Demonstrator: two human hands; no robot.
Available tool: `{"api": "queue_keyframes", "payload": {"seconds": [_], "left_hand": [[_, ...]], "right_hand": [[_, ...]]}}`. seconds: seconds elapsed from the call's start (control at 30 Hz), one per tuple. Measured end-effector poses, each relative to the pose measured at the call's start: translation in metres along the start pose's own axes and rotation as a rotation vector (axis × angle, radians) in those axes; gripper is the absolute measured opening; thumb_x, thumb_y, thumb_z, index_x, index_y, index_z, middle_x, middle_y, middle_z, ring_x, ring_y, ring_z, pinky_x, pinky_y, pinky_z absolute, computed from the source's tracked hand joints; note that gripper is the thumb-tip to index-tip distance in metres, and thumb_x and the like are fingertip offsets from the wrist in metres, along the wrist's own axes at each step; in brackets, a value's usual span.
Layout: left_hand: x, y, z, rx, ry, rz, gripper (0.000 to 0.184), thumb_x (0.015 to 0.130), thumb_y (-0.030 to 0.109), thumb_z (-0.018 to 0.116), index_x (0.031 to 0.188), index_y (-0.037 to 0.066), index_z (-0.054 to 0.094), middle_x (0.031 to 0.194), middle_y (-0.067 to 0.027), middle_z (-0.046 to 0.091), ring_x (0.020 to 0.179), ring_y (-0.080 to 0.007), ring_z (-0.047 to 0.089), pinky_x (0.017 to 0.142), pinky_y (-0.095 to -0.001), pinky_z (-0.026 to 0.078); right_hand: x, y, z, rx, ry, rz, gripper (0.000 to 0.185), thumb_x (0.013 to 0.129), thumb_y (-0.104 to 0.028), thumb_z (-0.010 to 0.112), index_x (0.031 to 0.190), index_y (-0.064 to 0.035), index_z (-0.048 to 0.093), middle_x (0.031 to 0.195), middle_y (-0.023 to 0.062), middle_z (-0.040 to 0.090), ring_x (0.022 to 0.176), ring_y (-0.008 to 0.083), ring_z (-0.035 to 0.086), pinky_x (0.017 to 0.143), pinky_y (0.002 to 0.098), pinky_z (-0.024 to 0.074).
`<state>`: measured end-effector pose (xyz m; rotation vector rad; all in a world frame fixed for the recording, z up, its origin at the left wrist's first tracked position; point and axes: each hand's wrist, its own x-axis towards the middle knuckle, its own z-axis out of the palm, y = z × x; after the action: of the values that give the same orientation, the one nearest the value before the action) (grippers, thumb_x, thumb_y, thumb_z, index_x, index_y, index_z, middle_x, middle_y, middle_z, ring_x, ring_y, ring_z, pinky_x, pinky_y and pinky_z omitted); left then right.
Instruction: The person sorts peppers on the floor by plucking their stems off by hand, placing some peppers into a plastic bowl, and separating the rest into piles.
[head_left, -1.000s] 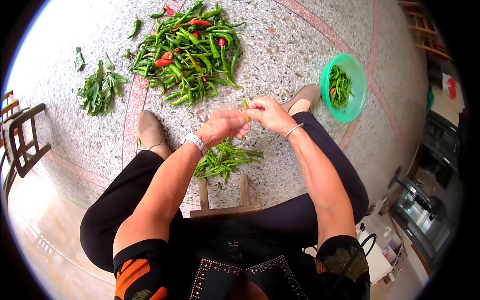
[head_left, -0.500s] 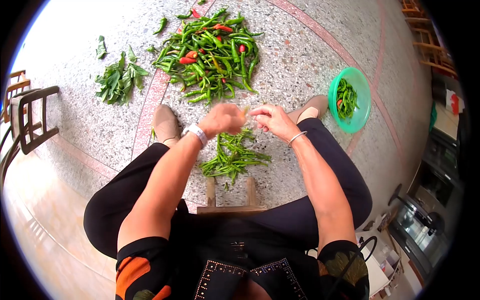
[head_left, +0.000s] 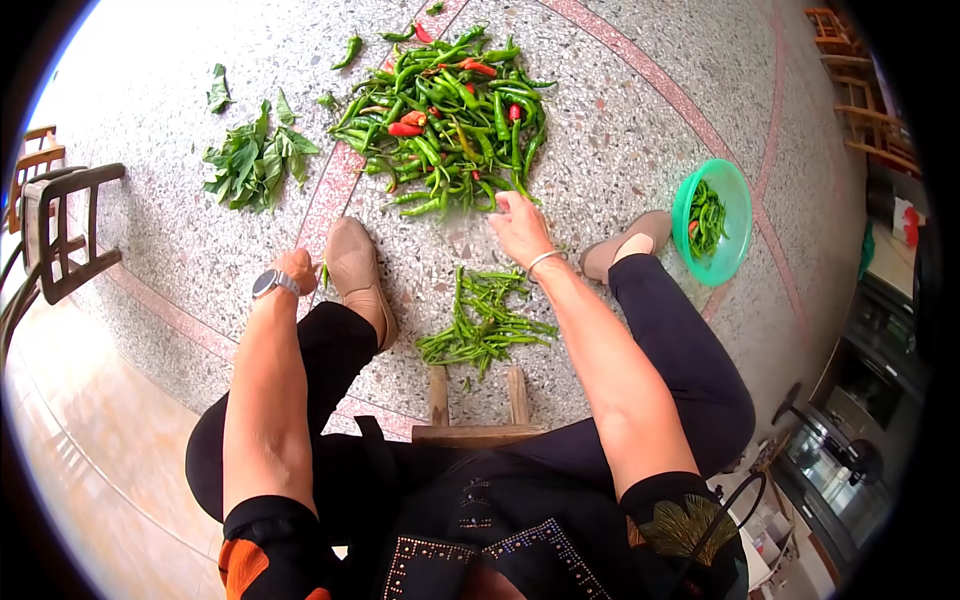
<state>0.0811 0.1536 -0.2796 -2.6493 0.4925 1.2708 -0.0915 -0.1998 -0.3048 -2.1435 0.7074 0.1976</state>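
Note:
My left hand (head_left: pixel 297 268) is beside my left shoe, fingers curled, with a small green piece at the fingertips; what the hand encloses is hidden. At the lower edge of the large pile of green and red peppers (head_left: pixel 450 120), my right hand (head_left: pixel 520 228) reaches with its fingertips close to the nearest peppers. Its fingers are bent and slightly blurred, so a hold cannot be made out. Below that hand lies a smaller heap of thin green pods or peppers (head_left: pixel 485 322). A green plastic bowl (head_left: pixel 738 222) with some peppers stands to the right.
Green leaves (head_left: pixel 250 160) lie on the speckled floor at the left. A dark stool (head_left: pixel 72 235) stands at the far left. The wooden stool beneath me (head_left: pixel 475 435) shows between my legs. My shoes (head_left: pixel 352 255) flank the smaller heap. Wooden chairs (head_left: pixel 870 110) are at the upper right.
My hands have separated. The left moved left and down to beside the left shoe; the right moved slightly left and up to the large pile's edge. The view has shifted.

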Motion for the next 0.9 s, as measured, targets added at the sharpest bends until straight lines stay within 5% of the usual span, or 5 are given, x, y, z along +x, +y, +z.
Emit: {"api": "queue_keyframes", "payload": {"seconds": [0.17, 0.47, 0.6, 0.8, 0.9], "left_hand": [[0.026, 0.029, 0.003, -0.166, 0.552, 0.338, 0.016, 0.079, 0.006, 0.054, 0.089, -0.001, 0.064, 0.087, -0.0255, 0.066, 0.083, -0.043, 0.064, 0.076, -0.0489, 0.052], [0.037, 0.165, -0.001, -0.699, 0.324, 0.444, 0.027, 0.078, 0.016, 0.06, 0.099, 0.0, 0.066, 0.088, -0.0222, 0.068, 0.086, -0.0381, 0.066, 0.079, -0.0431, 0.052], [0.041, 0.167, 0.008, -0.701, 0.238, 0.391, 0.028, 0.079, 0.016, 0.059, 0.101, -0.001, 0.066, 0.09, -0.0208, 0.069, 0.087, -0.0367, 0.067, 0.079, -0.0418, 0.052], [0.05, 0.155, 0.012, -0.817, 0.278, 0.327, 0.027, 0.082, 0.014, 0.056, 0.101, -0.001, 0.068, 0.094, -0.0188, 0.071, 0.087, -0.0301, 0.07, 0.081, -0.0368, 0.053], [0.044, 0.161, 0.006, -0.912, 0.336, 0.296, 0.024, 0.084, 0.015, 0.055, 0.096, 0.001, 0.069, 0.091, -0.0228, 0.069, 0.089, -0.0384, 0.067, 0.082, -0.0431, 0.052]], "right_hand": [[0.023, -0.021, 0.028, -0.117, 0.097, 0.06, 0.052, 0.08, -0.019, 0.071, 0.122, 0.0037, 0.052, 0.113, 0.0287, 0.058, 0.112, 0.0425, 0.054, 0.097, 0.0461, 0.0451], [0.016, -0.001, 0.025, -0.089, -0.199, 0.127, 0.02, 0.075, 0.002, 0.055, 0.094, -0.0033, 0.06, 0.092, 0.0267, 0.065, 0.093, 0.043, 0.063, 0.081, 0.0478, 0.0492], [0.03, 0.004, -0.014, -0.133, -0.027, 0.232, 0.024, 0.076, 0.001, 0.057, 0.099, -0.0044, 0.06, 0.098, 0.0261, 0.065, 0.097, 0.0419, 0.063, 0.084, 0.0458, 0.0496], [0.071, -0.046, -0.009, -0.055, 0.188, -0.086, 0.04, 0.076, -0.013, 0.074, 0.111, -0.0042, 0.056, 0.11, 0.0233, 0.062, 0.099, 0.0407, 0.061, 0.083, 0.0434, 0.0503], [0.08, -0.058, 0.004, -0.225, 0.086, -0.015, 0.052, 0.077, -0.021, 0.078, 0.118, -0.003, 0.053, 0.112, 0.0243, 0.06, 0.101, 0.0417, 0.061, 0.088, 0.0473, 0.0496]]}}
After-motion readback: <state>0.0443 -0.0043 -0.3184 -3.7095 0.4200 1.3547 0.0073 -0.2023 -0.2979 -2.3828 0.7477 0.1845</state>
